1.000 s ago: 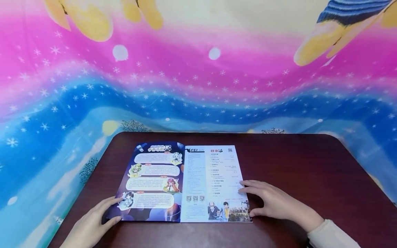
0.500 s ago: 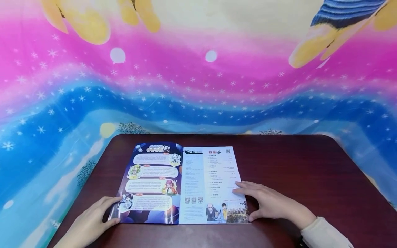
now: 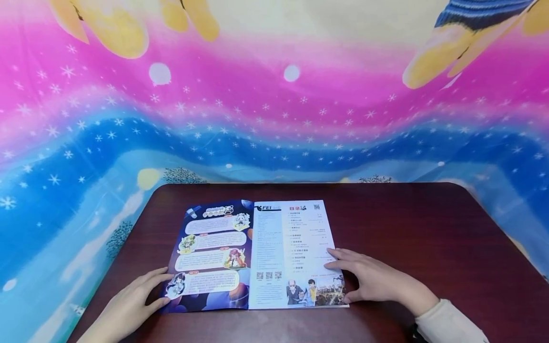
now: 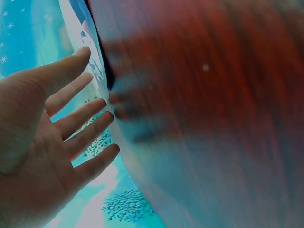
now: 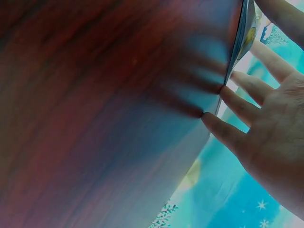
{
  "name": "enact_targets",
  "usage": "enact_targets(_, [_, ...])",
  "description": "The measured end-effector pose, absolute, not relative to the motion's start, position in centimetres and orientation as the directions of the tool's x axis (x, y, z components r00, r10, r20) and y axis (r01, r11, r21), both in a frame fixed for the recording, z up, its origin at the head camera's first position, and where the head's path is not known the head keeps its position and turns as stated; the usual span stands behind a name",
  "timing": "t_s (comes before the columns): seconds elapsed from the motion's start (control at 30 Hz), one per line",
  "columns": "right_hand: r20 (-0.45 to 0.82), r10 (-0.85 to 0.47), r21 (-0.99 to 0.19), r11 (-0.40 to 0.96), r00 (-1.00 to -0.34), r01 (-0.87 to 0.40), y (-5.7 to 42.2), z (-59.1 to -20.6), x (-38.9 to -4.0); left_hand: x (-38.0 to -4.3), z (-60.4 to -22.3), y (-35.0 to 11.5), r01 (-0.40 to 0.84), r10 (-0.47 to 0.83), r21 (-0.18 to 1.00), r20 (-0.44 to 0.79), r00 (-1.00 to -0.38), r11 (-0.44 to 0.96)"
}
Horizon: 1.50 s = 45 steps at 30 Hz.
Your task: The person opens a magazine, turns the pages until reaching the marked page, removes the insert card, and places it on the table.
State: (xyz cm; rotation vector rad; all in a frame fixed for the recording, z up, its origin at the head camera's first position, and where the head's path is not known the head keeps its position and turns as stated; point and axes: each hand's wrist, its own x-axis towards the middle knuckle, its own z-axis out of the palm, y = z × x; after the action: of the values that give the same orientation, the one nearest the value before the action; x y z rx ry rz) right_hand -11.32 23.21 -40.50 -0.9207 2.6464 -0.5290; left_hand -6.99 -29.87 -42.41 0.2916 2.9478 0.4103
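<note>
An open magazine (image 3: 266,238) lies on the table, a dark blue illustrated page (image 3: 214,252) on the left and a white contents page (image 3: 300,247) on the right. My left hand (image 3: 128,300) is at the lower left edge, thumb by the bottom corner and fingers higher up. In the left wrist view its fingers are spread and fairly straight, fingertips close to the magazine's edge. On the other side my right hand (image 3: 377,281) has its fingertips over the white page's right edge and its thumb at the lower corner. The right wrist view shows those fingers (image 5: 240,104) extended.
The dark reddish-brown table (image 3: 399,224) has a glossy top and rounded far corners. Right behind it hangs a pink and blue cloth (image 3: 266,114) printed with snowflakes, which also runs along the left side.
The left page now sits slightly lower relative to the right page, and its outer edge has shifted a little. Both hands stay at the magazine's sides; the head view has shifted slightly.
</note>
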Motion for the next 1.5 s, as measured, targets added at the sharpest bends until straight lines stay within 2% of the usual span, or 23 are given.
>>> enact_targets(0.23, [-0.16,-0.624,-0.438,0.739,-0.765,-0.512,23.0,-40.3,-11.2,-6.8,-42.5,-30.0,0.171,0.228,0.307,-0.162,-0.96,0.936])
enact_targets(0.77, [-0.138,-0.62,-0.442,0.736,-0.772,-0.512,23.0,-40.0,-11.6,-7.3,-42.2,-29.9,0.195,0.246,0.29,-0.148,-0.958,0.937])
enact_targets(1.17, [-0.016,-0.614,-0.421,0.72,-0.789,-0.552,22.8,-40.5,-11.6,-7.2,-40.8,-28.9,0.225,0.233,0.275,0.006,-0.973,0.935])
enact_targets(1.5, [0.09,-0.614,-0.402,0.698,-0.784,-0.592,22.2,-40.3,-11.9,-6.8,-39.8,-25.3,0.264,0.249,0.424,0.091,-0.964,0.866])
